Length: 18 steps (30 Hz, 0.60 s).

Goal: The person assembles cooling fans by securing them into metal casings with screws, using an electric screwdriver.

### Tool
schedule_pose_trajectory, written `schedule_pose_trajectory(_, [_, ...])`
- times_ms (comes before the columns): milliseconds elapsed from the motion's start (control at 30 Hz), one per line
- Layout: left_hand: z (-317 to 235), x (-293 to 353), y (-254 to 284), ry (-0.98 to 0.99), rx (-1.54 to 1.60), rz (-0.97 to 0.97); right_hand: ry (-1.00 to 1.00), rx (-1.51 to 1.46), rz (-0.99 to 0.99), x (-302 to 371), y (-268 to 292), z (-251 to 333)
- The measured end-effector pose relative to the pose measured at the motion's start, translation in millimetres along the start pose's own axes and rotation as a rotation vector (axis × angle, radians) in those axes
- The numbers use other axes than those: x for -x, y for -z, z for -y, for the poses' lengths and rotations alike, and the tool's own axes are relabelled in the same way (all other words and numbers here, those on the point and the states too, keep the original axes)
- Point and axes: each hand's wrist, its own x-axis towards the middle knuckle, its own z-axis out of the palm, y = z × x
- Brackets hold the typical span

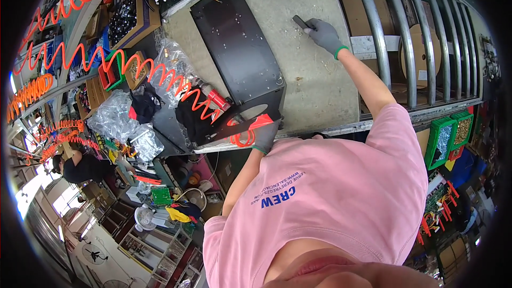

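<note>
A long black sheet-metal panel lies slantwise on the grey worktop, with a bent-up flap at its near end. My left hand, in a grey glove, is closed at the edge of this flap, its fingers partly hidden. Next to it are a red pointed piece and red loops, whose kind I cannot make out. To the right of the panel, my gloved right hand is closed on a small dark bar, just over the worktop. Small screws lie scattered around there.
A red power driver on an orange coiled hose lies left of the panel. Clear plastic bags and parts bins crowd the left. Metal rails line the right edge. A person in black is far left.
</note>
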Motion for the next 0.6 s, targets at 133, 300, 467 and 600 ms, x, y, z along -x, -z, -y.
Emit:
schedule_pose_trajectory(133, [-36, 13, -9, 0.102, 0.287, 0.004, -0.041, 0.031, 0.076, 12, -4, -9])
schedule_pose_trajectory(300, [-35, 15, -11, 0.102, 0.243, -0.001, -0.056, -0.017, 0.084, 37, -4, 5])
schedule_pose_trajectory(467, [-23, 11, -10, 0.002, 0.193, 0.016, -0.062, -0.102, -0.038, 52, -9, 3])
schedule_pose_trajectory(600, [-18, 12, -9, 0.009, 0.175, -0.011, -0.076, -0.106, 0.073, 78, -15, 8])
